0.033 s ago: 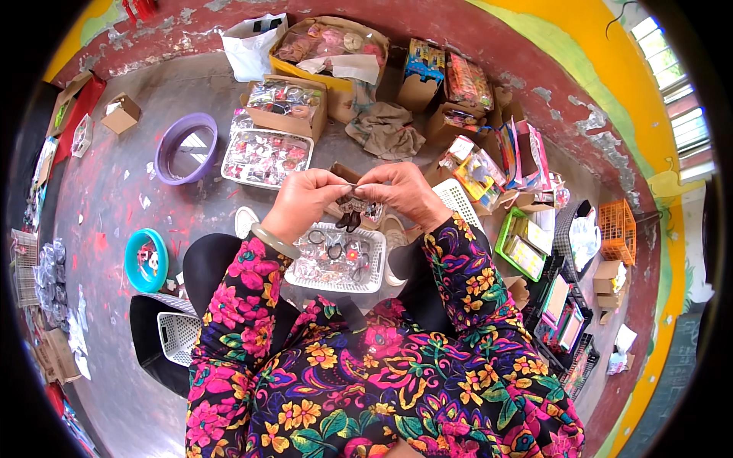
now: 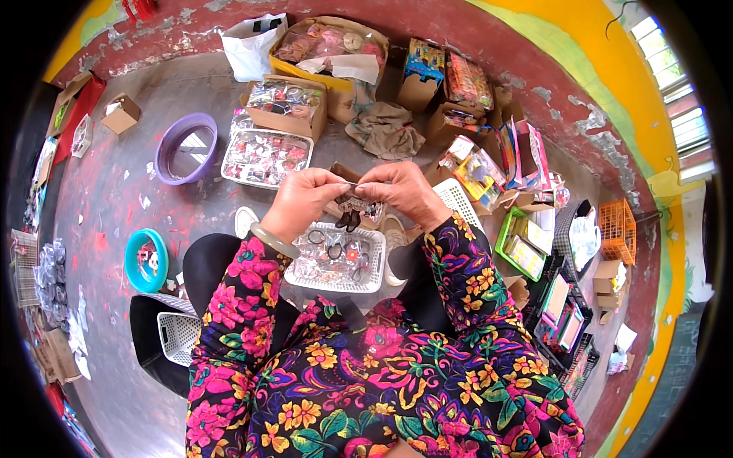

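Note:
Both my hands are raised close together over a white plastic basket (image 2: 347, 287) of clear packets with dark rings and a red flower-shaped piece. Between them hangs a small clear packet (image 2: 352, 206) with a dark brown piece at its lower end; its exact kind is too small to tell. My left hand (image 2: 298, 202), with a pale bangle at the wrist, pinches the packet's top edge between thumb and forefinger. My right hand (image 2: 412, 195) pinches the same edge just beside it, fingertips nearly touching. A small open cardboard box (image 2: 346, 172) is partly hidden behind the hands.
Ahead stand a white basket (image 2: 227, 175) of packets, a carton (image 2: 284, 122) and a purple basin (image 2: 162, 164). A teal basin (image 2: 130, 263) is at left. On the right are a green basket (image 2: 510, 248), black crates (image 2: 556, 324) and an orange crate (image 2: 617, 231).

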Demonstrator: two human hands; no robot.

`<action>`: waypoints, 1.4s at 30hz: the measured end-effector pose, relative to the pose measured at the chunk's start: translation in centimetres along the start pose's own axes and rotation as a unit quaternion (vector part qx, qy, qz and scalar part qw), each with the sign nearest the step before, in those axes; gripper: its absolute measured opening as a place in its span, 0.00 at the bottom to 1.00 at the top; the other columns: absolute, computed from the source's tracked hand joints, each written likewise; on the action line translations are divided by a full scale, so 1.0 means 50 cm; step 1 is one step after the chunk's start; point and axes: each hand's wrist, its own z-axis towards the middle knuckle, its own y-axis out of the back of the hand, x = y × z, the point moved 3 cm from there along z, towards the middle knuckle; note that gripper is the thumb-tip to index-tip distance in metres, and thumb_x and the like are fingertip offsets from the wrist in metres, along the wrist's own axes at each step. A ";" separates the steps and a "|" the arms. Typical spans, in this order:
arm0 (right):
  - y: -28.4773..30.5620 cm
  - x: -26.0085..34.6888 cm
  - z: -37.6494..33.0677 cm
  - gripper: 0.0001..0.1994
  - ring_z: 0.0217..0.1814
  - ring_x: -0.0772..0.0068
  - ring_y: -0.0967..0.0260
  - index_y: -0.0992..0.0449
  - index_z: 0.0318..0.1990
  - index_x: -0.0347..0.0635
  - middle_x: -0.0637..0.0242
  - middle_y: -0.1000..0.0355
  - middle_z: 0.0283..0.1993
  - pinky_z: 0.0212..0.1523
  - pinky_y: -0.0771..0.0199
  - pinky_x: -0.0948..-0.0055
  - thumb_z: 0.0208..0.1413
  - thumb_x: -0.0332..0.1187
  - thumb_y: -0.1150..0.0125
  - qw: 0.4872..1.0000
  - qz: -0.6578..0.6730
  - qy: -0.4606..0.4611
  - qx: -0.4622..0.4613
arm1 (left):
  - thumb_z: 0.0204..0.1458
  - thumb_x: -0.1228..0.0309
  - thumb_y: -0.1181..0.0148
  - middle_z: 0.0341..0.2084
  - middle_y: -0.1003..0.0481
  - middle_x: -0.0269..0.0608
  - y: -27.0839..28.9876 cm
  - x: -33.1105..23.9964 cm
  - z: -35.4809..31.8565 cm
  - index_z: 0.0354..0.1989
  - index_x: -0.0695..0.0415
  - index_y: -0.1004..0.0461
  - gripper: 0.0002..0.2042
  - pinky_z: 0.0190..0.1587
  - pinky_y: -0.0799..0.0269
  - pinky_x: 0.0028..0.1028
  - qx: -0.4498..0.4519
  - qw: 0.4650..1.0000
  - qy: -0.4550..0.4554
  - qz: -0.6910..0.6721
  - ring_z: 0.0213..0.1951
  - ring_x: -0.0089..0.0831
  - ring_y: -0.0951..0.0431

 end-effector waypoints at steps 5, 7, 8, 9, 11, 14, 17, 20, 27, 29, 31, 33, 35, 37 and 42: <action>0.009 -0.013 0.006 0.08 0.22 0.88 0.40 0.23 0.29 0.35 0.75 0.31 0.21 0.21 0.41 0.85 0.49 0.33 0.39 1.000 0.014 0.006 -0.011 | 0.50 0.71 0.44 0.20 0.27 0.29 0.012 0.006 0.004 0.30 0.61 0.24 0.07 0.14 0.46 0.13 -0.005 0.998 0.013 -0.056 0.13 0.10 0.39; 0.008 -0.003 0.004 0.09 0.23 0.88 0.40 0.24 0.29 0.35 0.75 0.31 0.22 0.22 0.41 0.85 0.50 0.33 0.39 0.999 0.032 0.017 -0.006 | 0.51 0.70 0.45 0.19 0.27 0.28 0.012 0.001 0.004 0.30 0.61 0.24 0.07 0.13 0.45 0.12 -0.006 0.998 0.009 -0.060 0.13 0.10 0.39; 0.007 0.000 0.003 0.09 0.23 0.88 0.39 0.24 0.29 0.35 0.75 0.31 0.22 0.22 0.41 0.85 0.50 0.33 0.40 0.999 0.042 0.022 -0.003 | 0.52 0.71 0.45 0.20 0.27 0.29 0.013 0.001 0.004 0.31 0.62 0.24 0.07 0.14 0.44 0.12 0.000 0.998 0.009 -0.062 0.14 0.11 0.37; 0.007 -0.002 0.003 0.09 0.24 0.88 0.39 0.24 0.29 0.35 0.75 0.31 0.22 0.23 0.40 0.85 0.51 0.33 0.40 0.999 0.048 0.022 -0.001 | 0.52 0.71 0.46 0.20 0.27 0.30 0.015 0.001 0.003 0.32 0.62 0.25 0.07 0.14 0.42 0.12 0.005 0.998 0.010 -0.064 0.16 0.11 0.36; 0.009 -0.005 0.005 0.09 0.25 0.87 0.39 0.25 0.29 0.35 0.75 0.31 0.23 0.24 0.40 0.85 0.51 0.33 0.41 0.998 0.060 0.020 0.004 | 0.53 0.71 0.47 0.21 0.27 0.30 0.017 0.003 0.004 0.33 0.62 0.25 0.08 0.15 0.41 0.12 0.010 0.997 0.009 -0.070 0.18 0.12 0.34; 0.012 -0.006 0.006 0.09 0.26 0.86 0.38 0.25 0.30 0.35 0.74 0.31 0.23 0.25 0.39 0.85 0.52 0.34 0.41 0.997 0.073 0.038 0.006 | 0.53 0.70 0.47 0.21 0.28 0.30 0.017 0.009 0.006 0.33 0.62 0.25 0.08 0.15 0.41 0.12 0.009 0.997 0.004 -0.076 0.19 0.12 0.33; 0.015 -0.011 0.008 0.09 0.27 0.85 0.36 0.24 0.29 0.35 0.73 0.30 0.24 0.27 0.37 0.85 0.52 0.34 0.41 0.994 0.103 0.022 -0.019 | 0.53 0.70 0.47 0.21 0.27 0.30 0.017 0.007 0.007 0.33 0.62 0.25 0.08 0.15 0.41 0.12 -0.003 0.997 -0.008 -0.072 0.20 0.12 0.33; 0.021 -0.011 0.011 0.10 0.28 0.85 0.35 0.24 0.31 0.36 0.72 0.29 0.25 0.29 0.36 0.84 0.52 0.35 0.41 0.990 0.117 0.052 -0.060 | 0.53 0.70 0.47 0.21 0.27 0.30 0.020 0.013 0.009 0.33 0.61 0.24 0.08 0.15 0.41 0.12 -0.036 0.996 -0.016 -0.078 0.20 0.12 0.33; -0.010 -0.018 0.017 0.09 0.31 0.85 0.34 0.25 0.32 0.39 0.73 0.29 0.27 0.32 0.36 0.84 0.48 0.35 0.37 0.991 0.127 -0.039 -0.033 | 0.54 0.69 0.48 0.22 0.27 0.31 0.013 0.020 0.009 0.33 0.61 0.24 0.09 0.15 0.41 0.12 -0.064 0.994 -0.037 -0.080 0.19 0.12 0.33; -0.010 -0.025 0.019 0.08 0.29 0.85 0.34 0.26 0.32 0.38 0.73 0.29 0.27 0.31 0.37 0.84 0.48 0.34 0.37 0.989 0.145 -0.032 -0.028 | 0.54 0.69 0.48 0.23 0.26 0.31 0.008 0.019 0.009 0.34 0.61 0.25 0.09 0.15 0.41 0.12 -0.063 0.993 -0.034 -0.092 0.20 0.12 0.33; -0.008 -0.028 0.018 0.08 0.28 0.85 0.34 0.26 0.31 0.38 0.73 0.29 0.26 0.30 0.36 0.84 0.48 0.33 0.37 0.986 0.162 -0.028 -0.026 | 0.54 0.70 0.48 0.23 0.26 0.31 0.005 0.023 0.011 0.34 0.61 0.25 0.08 0.15 0.41 0.12 -0.063 0.992 -0.030 -0.108 0.20 0.12 0.33; -0.008 -0.027 0.018 0.07 0.27 0.84 0.34 0.26 0.31 0.38 0.73 0.29 0.26 0.29 0.36 0.84 0.48 0.32 0.38 0.983 0.180 -0.025 -0.025 | 0.54 0.70 0.47 0.24 0.26 0.31 0.006 0.029 0.014 0.37 0.61 0.26 0.09 0.16 0.41 0.12 -0.055 0.990 -0.011 -0.133 0.22 0.13 0.32; -0.008 -0.030 0.017 0.06 0.26 0.84 0.34 0.26 0.30 0.38 0.73 0.30 0.26 0.29 0.35 0.84 0.48 0.31 0.38 0.981 0.191 -0.027 -0.030 | 0.53 0.70 0.47 0.25 0.26 0.32 0.002 0.025 0.010 0.40 0.61 0.27 0.09 0.16 0.41 0.11 -0.049 0.982 0.011 -0.182 0.23 0.13 0.31; -0.008 -0.029 0.016 0.06 0.26 0.85 0.35 0.26 0.30 0.38 0.73 0.30 0.25 0.28 0.35 0.84 0.49 0.31 0.38 0.977 0.206 -0.025 -0.041 | 0.53 0.71 0.46 0.27 0.26 0.32 -0.011 0.004 0.000 0.42 0.60 0.28 0.10 0.16 0.41 0.11 -0.045 0.966 0.039 -0.253 0.25 0.14 0.29; -0.013 -0.028 0.018 0.05 0.24 0.86 0.37 0.26 0.30 0.38 0.75 0.32 0.23 0.26 0.38 0.86 0.49 0.30 0.39 0.970 0.231 -0.013 -0.071 | 0.51 0.73 0.46 0.27 0.25 0.32 -0.016 0.019 0.006 0.40 0.60 0.28 0.09 0.15 0.42 0.10 0.055 0.976 0.086 -0.191 0.25 0.13 0.29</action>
